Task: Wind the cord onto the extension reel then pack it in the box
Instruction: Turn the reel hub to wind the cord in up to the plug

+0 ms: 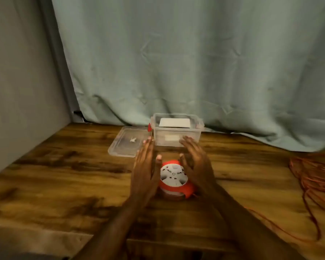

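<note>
Head view, only one we get: we see both hands out front over a dark, wood-grain table (pixel 54 184). Left hand (pixel 145 166) is flat w/ fingers straight and together, palm facing inward, just left of the round orange extension reel with a white socket face (pixel 174 178). Right hand (pixel 195 166) mirrors it on the reel's right side, fingers straight and relaxed, palm inward. Neither hand curls round anything; we can't tell whether the palms actually touch the reel's sides or just flank it, frame's blurred.

Reel lies flat on the table, socket face up, approx. centre of the tabletop, between the two hands. Orange cord (pixel 311 182) is not wound: it lies in a loose heap at the table's right edge, w/ one strand trailing back along the surface toward the reel.

Behind the reel, near the fingertips, stands the clear rectangular plastic box (pixel 176 132), open, w/ a white rectangular item (pixel 174 122) showing inside. Its clear flat lid (pixel 128 142) lies on the table just left of the box. Pale green curtain (pixel 195 62) hangs behind.
</note>
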### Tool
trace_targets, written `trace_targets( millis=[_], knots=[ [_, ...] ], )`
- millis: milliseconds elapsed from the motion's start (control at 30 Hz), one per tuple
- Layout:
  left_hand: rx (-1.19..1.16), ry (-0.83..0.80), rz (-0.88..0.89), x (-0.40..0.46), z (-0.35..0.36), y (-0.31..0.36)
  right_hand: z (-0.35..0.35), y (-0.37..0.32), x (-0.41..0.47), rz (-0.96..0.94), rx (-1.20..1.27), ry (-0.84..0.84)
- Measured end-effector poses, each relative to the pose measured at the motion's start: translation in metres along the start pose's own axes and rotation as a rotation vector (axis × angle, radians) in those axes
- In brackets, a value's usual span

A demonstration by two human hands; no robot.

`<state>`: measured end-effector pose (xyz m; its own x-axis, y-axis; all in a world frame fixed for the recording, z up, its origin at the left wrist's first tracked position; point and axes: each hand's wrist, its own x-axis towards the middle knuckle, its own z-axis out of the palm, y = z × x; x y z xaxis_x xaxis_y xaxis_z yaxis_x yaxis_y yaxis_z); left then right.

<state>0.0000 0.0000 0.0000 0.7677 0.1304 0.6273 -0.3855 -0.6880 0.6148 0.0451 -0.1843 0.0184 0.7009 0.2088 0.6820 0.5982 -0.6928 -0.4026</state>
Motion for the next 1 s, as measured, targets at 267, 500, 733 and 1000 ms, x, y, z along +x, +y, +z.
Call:
trace_targets(
  millis=[267,500,733,1000],
  knots=[
    [0.265,-0.112,-0.179,-0.015,0.015,-0.03,-0.01,0.027,0.013,0.11,0.158,-0.702],
    [-0.04,-0.245,-0.406,0.026,0.025,-0.037,-0.006,0.039,0.044,0.105,0.151,-0.772],
    [-0.549,-0.112,-0.613,0.077,0.053,-0.045,0.009,0.064,0.065,0.168,0.178,-0.551],
    [-0.412,-0.088,-0.446,0.072,0.068,-0.058,0.026,0.063,0.053,0.227,0.039,-0.438]
  ],
)
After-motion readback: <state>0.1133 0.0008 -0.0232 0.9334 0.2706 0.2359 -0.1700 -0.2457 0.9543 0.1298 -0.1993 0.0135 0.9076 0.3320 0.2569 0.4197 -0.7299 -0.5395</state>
